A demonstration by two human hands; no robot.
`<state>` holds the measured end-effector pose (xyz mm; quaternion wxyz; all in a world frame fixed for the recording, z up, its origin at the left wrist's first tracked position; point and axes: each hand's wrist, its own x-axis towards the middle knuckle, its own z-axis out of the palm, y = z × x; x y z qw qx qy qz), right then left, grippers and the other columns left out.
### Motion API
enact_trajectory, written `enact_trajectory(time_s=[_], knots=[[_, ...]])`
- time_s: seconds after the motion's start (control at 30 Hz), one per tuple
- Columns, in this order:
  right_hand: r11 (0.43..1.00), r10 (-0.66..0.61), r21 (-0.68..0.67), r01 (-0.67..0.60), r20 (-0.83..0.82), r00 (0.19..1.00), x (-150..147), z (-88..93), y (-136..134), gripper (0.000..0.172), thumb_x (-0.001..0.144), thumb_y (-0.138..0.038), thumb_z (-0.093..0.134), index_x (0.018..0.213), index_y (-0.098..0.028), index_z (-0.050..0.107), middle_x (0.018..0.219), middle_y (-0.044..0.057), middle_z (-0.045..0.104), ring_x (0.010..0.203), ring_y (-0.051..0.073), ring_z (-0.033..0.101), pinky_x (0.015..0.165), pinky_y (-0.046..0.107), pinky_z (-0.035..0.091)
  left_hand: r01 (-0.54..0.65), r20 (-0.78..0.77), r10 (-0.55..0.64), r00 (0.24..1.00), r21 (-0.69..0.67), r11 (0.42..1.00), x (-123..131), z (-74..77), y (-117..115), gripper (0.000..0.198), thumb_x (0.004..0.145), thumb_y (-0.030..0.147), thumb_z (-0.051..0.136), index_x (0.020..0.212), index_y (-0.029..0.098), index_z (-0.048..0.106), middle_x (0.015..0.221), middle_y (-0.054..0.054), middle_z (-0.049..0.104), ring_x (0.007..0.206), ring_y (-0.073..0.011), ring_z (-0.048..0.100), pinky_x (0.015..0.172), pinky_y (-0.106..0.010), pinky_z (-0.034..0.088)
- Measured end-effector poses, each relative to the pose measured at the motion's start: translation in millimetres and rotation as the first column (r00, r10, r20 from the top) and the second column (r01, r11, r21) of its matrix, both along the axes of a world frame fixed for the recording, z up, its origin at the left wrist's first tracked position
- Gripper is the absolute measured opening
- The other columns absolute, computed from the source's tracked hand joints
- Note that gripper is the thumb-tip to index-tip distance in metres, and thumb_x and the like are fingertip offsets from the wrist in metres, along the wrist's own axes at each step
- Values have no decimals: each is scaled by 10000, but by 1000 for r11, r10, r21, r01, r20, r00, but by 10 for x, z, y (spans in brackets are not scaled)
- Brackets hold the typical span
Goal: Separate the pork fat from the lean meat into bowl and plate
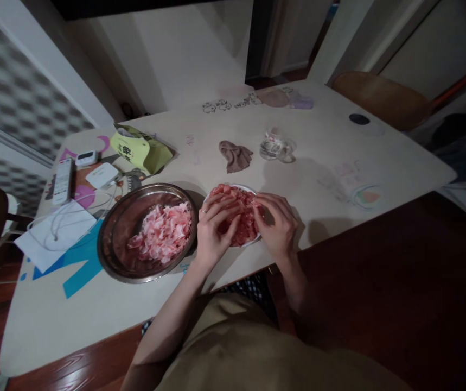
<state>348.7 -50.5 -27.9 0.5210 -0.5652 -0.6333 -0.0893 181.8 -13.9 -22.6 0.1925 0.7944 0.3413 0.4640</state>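
A white plate (250, 189) heaped with red raw meat (246, 231) is at the table's near edge. My left hand (215, 228) reaches over its left side, fingers stretched across the meat and thumb apart from them. At the plate's right rim, my right hand (278, 221) pinches a small piece of meat (257, 203) between thumb and fingertips. Just left of the plate stands a wide steel bowl (115, 239) with a loose pile of pale pink, thin meat slices (163, 231). My hands hide part of the plate.
Behind the plate lie a crumpled brown cloth (236, 156) and a clear glass cup (272, 147). A yellow-green bag (143, 152), a white remote (62, 181), a white box (103, 175), a cable and paper (49, 244) crowd the left. A wooden chair (379, 100) stands beyond the far right edge.
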Motion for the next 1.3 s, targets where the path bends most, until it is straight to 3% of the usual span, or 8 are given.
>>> enact_trajectory(time_s=[0.13,0.23,0.33,0.5,0.7,0.93,1.13,1.3], knots=[[1000,8,-8,-8,13,1000,0,31,-14,198,947,-106,595,1069,-223,699,1077,71,771,1037,198,717,943,389,610,55,-25,-56,998,-40,998,-146,180,-143,300,979,108,555,1221,213,699,1263,-72,723,1277,-229,602,1127,-488,491],[1000,13,-12,-13,17,1000,-8,43,-19,190,941,-105,606,1062,-216,702,1073,75,773,1039,200,718,948,385,607,-9,-76,6,997,-35,999,-349,344,-338,323,985,80,536,1250,198,677,1260,-80,718,1231,-201,643,1092,-403,529],[1000,16,-10,-16,32,999,-21,40,-15,182,931,-93,624,1052,-204,700,1069,84,775,1036,202,718,946,374,606,-67,-233,45,971,-87,994,-588,422,-549,271,987,112,572,1212,209,689,1207,-56,739,1102,-158,709,991,-284,574],[1000,9,-16,-9,29,1000,-47,36,-16,162,945,-120,614,1045,-219,695,1069,74,776,1024,195,724,942,366,606,-100,-521,60,851,-48,994,-830,192,-787,153,981,130,583,1057,184,703,1031,-34,768,837,-162,752,732,-248,599],[1000,12,-16,-11,47,999,-29,52,-46,174,940,-124,617,1061,-225,691,1087,72,779,1033,197,728,947,369,599,-203,-711,66,700,-110,973,-809,-180,-844,392,911,-25,523,1230,169,643,1215,-68,728,823,-183,745,628,-269,569],[1000,14,-18,-14,37,999,-25,61,-64,174,931,-129,632,1062,-224,695,1079,71,781,1024,198,729,939,368,598,-77,-709,31,704,-33,996,-900,-331,-795,404,895,-33,520,1221,166,652,1210,-84,727,1051,-218,701,829,-295,591],[999,32,-18,-31,34,999,-31,46,-62,184,925,-120,635,1066,-222,694,1079,64,780,1029,199,729,943,371,595,44,-777,12,629,51,998,-945,-390,-817,361,937,16,499,1252,137,625,1220,-103,726,1157,-231,672,790,-278,601],[1000,27,-15,-27,23,999,-21,41,-68,175,930,-131,633,1064,-224,696,1075,68,782,1024,199,727,934,376,597,32,-738,45,673,90,995,-917,-371,-780,326,949,29,475,1212,145,631,1140,-120,735,1128,-236,692,775,-286,603]])
